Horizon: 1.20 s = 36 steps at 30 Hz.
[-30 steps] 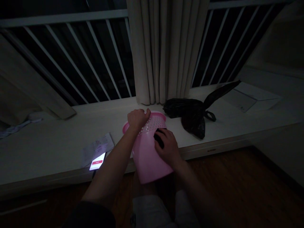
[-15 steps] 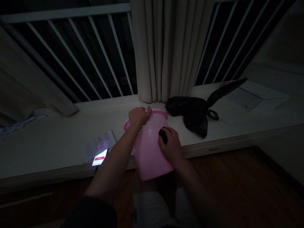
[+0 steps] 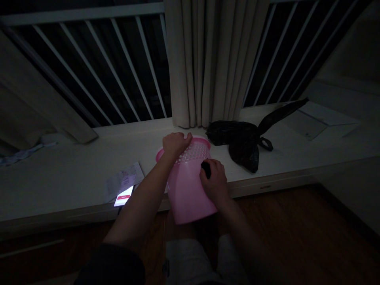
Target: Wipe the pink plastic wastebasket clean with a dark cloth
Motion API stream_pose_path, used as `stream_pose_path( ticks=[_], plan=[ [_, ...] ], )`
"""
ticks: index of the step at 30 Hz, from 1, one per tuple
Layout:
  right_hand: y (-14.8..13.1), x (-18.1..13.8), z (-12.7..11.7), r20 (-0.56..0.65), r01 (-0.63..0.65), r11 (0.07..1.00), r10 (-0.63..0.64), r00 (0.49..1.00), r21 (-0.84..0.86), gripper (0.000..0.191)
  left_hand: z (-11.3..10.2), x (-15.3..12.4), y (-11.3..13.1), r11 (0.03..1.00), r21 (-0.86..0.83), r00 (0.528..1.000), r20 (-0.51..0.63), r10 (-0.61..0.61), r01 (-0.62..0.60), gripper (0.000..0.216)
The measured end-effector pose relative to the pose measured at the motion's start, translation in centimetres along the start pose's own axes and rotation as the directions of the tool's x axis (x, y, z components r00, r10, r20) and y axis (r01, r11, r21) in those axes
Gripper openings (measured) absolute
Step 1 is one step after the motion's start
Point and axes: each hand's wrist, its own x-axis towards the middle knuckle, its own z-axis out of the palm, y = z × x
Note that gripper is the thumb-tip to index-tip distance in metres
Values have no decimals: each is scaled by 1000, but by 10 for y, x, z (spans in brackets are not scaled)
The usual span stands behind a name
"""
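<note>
A pink plastic wastebasket [image 3: 190, 194] with a lattice band below its rim leans at the ledge's front edge, its mouth pointing away from me. My left hand [image 3: 175, 143] is closed over the rim on the near-left side. Against the basket's right side, my right hand [image 3: 215, 178] is closed around a small black bundle [image 3: 206, 169], whose kind I cannot make out in the dim light. To the right on the ledge lies a black plastic bag [image 3: 245, 144] with its handles sticking up.
The white ledge [image 3: 74, 174] runs across under a white railing [image 3: 89, 16] and a beige curtain [image 3: 202, 63]. A lit phone [image 3: 124, 196] lies by some paper [image 3: 127, 178] at the left. A white box [image 3: 323, 118] stands at the far right. Below is brown wooden floor [image 3: 282, 225].
My right hand has shifted very slightly to the right along the basket with the black bundle. My left hand keeps its hold on the rim; the basket is almost still.
</note>
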Motion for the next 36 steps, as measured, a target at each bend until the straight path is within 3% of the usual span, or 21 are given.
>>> stream_pose_path(
  ticks=[5,17,26,36],
  plan=[
    [3,1,-1,-22,0,1000,0,1000,24,27,-3,6,3,999,-7,995,86,46,-45,77],
    [1,0,-2,-10,-30,999,30,999,32,27,-2,5,3,998,25,997,49,62,-63,79],
    [3,0,-3,-7,-31,998,31,999,54,27,-11,16,-1,996,-80,965,258,52,-32,79],
    [4,0,-1,-10,-33,998,33,999,52,28,-10,20,-6,990,-130,957,278,85,-50,75]
  ],
)
